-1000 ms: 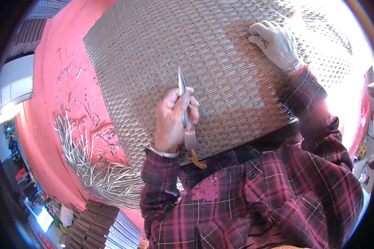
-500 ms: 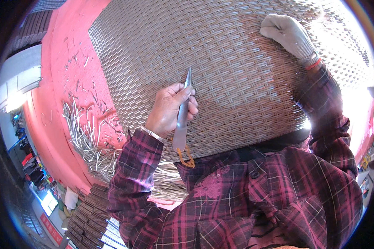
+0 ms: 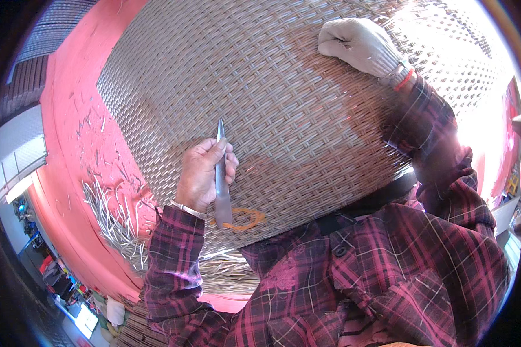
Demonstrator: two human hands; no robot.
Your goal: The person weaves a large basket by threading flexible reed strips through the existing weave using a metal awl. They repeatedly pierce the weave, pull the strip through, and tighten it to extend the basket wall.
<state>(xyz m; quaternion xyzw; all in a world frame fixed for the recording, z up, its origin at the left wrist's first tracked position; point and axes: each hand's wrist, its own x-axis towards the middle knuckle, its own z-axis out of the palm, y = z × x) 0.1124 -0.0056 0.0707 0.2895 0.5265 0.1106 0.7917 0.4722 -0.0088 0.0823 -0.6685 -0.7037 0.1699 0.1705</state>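
1. While my left hand grips the metal blade, point away from me, its orange cord hangs near me.
2. Blade's over the woven panel.
3. Gloved right hand curled narrow over panel's far right; can't tell if holding anything.

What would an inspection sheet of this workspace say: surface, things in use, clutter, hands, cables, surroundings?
Surface: red covering, with a brown woven panel over it.
Things in use: the panel; a pointed metal tool with an orange loop at its blunt end.
Clutter: pale strands heaped beside the panel; dark scraps scattered.
Hands: bare left hand holds the tool; gloved right hand is curled over the panel, grip unclear.
Cables: nothing seen.
Surroundings: glare at right; small items lower left, too blurred to name.
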